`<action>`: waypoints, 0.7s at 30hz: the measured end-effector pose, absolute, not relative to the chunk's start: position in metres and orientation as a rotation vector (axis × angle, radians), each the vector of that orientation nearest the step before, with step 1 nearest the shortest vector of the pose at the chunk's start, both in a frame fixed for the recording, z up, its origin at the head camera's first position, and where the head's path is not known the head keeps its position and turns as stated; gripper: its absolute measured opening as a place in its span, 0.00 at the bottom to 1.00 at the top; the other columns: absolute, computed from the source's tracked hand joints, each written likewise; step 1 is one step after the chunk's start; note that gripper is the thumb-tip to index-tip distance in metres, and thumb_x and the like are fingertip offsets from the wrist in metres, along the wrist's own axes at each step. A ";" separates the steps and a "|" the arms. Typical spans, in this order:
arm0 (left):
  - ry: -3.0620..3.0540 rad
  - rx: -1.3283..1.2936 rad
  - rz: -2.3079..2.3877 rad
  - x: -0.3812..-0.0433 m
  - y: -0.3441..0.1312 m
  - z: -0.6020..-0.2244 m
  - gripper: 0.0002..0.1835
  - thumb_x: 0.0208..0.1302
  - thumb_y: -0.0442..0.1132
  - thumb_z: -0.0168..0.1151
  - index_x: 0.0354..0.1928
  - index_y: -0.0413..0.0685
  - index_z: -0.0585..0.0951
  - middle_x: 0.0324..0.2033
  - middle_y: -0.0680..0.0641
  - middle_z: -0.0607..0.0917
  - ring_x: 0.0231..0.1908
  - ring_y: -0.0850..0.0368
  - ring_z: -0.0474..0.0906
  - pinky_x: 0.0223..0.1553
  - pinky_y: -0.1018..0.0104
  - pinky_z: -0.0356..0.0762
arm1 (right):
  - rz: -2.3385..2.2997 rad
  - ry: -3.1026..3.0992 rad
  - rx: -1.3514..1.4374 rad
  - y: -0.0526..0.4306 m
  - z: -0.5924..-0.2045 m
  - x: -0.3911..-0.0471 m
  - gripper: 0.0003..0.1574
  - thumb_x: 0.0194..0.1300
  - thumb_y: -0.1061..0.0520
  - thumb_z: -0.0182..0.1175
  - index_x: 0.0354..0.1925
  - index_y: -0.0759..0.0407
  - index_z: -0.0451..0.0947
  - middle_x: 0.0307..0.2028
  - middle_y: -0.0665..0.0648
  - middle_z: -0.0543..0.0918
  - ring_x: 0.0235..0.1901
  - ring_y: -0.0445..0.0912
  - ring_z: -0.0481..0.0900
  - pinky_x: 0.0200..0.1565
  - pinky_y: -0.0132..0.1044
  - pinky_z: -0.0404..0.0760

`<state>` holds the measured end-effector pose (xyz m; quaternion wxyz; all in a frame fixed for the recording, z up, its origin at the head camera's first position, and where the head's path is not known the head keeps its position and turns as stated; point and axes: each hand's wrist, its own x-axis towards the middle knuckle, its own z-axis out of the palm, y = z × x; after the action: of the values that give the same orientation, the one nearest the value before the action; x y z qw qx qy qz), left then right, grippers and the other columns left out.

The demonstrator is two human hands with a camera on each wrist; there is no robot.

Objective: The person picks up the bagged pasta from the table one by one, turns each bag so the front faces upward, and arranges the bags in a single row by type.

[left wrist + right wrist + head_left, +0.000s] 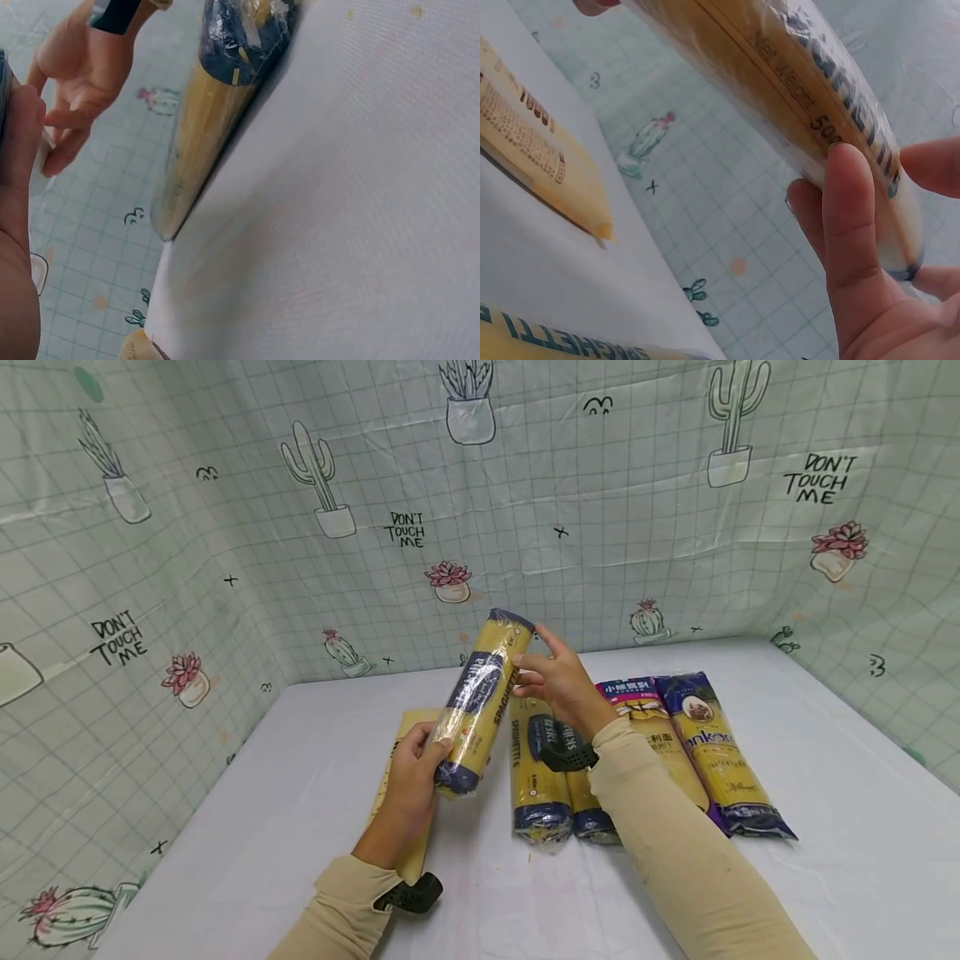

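A clear-wrapped spaghetti pack (pixel 480 689) with blue ends is held up at a tilt over the white table. My left hand (pixel 416 764) grips its lower end, thumb across the front. At the upper end my right hand (pixel 558 681) holds the side, with fingers spread around it; in the right wrist view, the right-hand fingers (pixel 851 217) lie against the wrapper beside the printed weight. In the left wrist view, part of my left hand (pixel 19 165) shows at the edge, and my right hand (pixel 90 75) appears beyond it.
A flat beige packet (pixel 408 852) lies under my left forearm. To the right lie a spaghetti pack (pixel 538 777), another blue-ended pack (pixel 592 822) partly behind my right wrist, a purple-edged pasta bag (pixel 675 760) and a blue-and-yellow pasta bag (pixel 723 760). A patterned curtain (pixel 525 552) stands behind.
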<state>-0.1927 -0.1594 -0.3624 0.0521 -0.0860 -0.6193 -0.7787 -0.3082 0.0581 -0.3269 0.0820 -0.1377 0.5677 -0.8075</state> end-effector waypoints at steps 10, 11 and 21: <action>-1.867 -0.239 -2.382 -0.194 -0.160 -0.364 0.19 0.68 0.32 0.52 0.57 0.30 0.66 0.49 0.36 0.78 0.44 0.52 0.84 0.43 0.66 0.82 | -2.246 1.770 -0.402 0.046 -0.331 -0.304 0.49 0.71 0.56 0.61 0.80 0.47 0.48 0.58 0.71 0.78 0.41 0.54 0.87 0.41 0.42 0.85; -1.869 -0.243 -2.387 -0.194 -0.160 -0.364 0.19 0.68 0.33 0.52 0.58 0.30 0.66 0.50 0.36 0.78 0.44 0.52 0.84 0.43 0.66 0.82 | -2.236 1.776 -0.400 0.045 -0.332 -0.304 0.49 0.71 0.56 0.61 0.80 0.48 0.48 0.57 0.71 0.78 0.40 0.54 0.87 0.41 0.42 0.85; -1.917 -0.266 -2.372 -0.192 -0.161 -0.364 0.24 0.66 0.35 0.59 0.59 0.30 0.66 0.49 0.38 0.79 0.44 0.54 0.82 0.42 0.67 0.81 | -2.218 1.815 -0.437 0.042 -0.332 -0.302 0.50 0.71 0.57 0.61 0.80 0.51 0.46 0.60 0.69 0.75 0.39 0.50 0.86 0.39 0.39 0.85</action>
<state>-0.1917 -0.1611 -0.3639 0.0402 -0.0870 -0.6258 -0.7741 -0.3019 0.0416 -0.3320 0.1208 -0.1498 0.6216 -0.7594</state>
